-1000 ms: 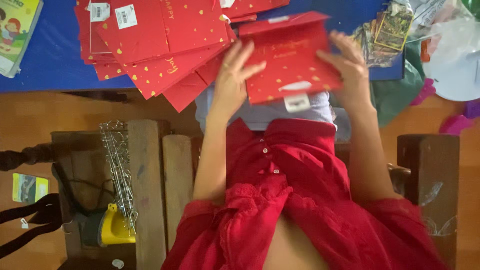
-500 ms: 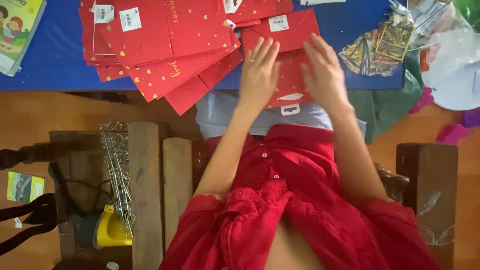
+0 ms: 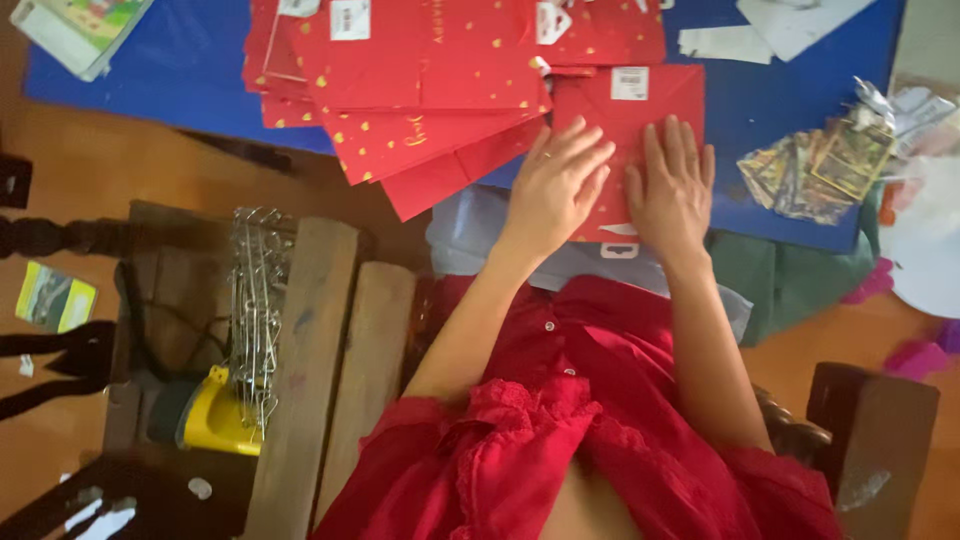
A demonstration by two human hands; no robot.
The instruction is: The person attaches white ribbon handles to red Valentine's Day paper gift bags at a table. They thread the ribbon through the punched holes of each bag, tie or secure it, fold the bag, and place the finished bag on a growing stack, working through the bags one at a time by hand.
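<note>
Apparently both hands flatten envelope [image 3: 625, 140] (red)

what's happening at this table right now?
A person in a red top presses both hands flat on a red paper bag lying on the blue table cover. The left hand and right hand lie side by side. A fanned pile of similar red bags lies to the left; small cards lie to the right.
</note>
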